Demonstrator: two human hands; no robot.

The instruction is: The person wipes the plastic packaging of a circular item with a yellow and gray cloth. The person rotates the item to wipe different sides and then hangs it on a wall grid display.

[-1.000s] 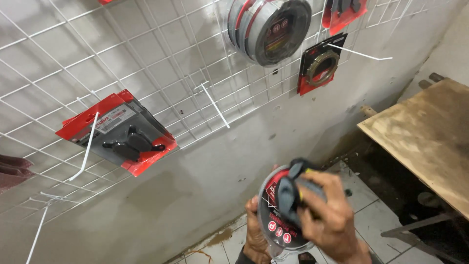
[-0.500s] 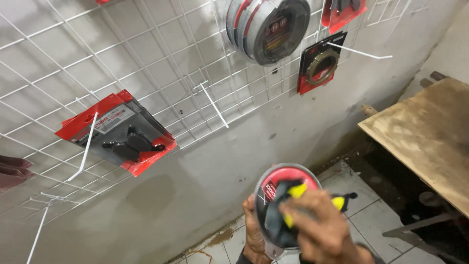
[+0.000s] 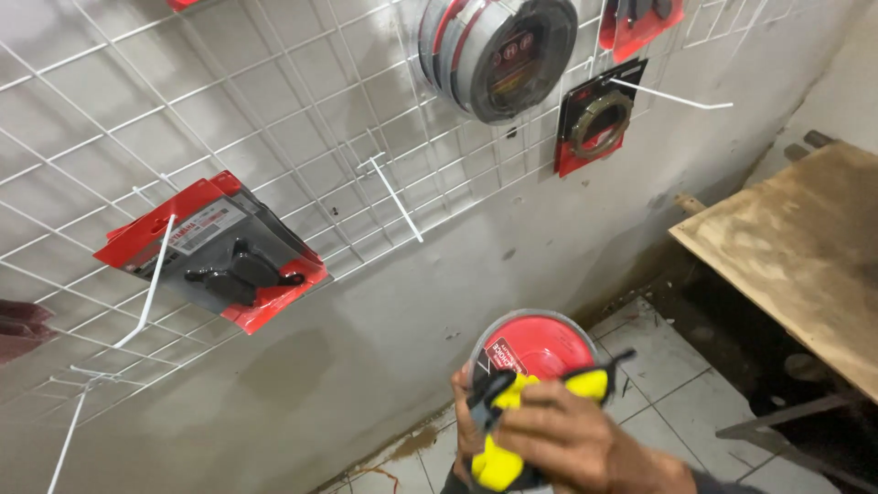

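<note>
Under right hand [image 3: 572, 444], cloth [image 3: 512, 430], round pack [image 3: 535, 352]

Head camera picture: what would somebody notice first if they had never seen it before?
Probably the round red package low in the middle, with the right hand pressing a yellow and black cloth against it while the left hand grips it from behind. Next, the white wire grid on the grey wall, where a red and black blister pack hangs at the left and a stack of round packs hangs at the top.
</note>
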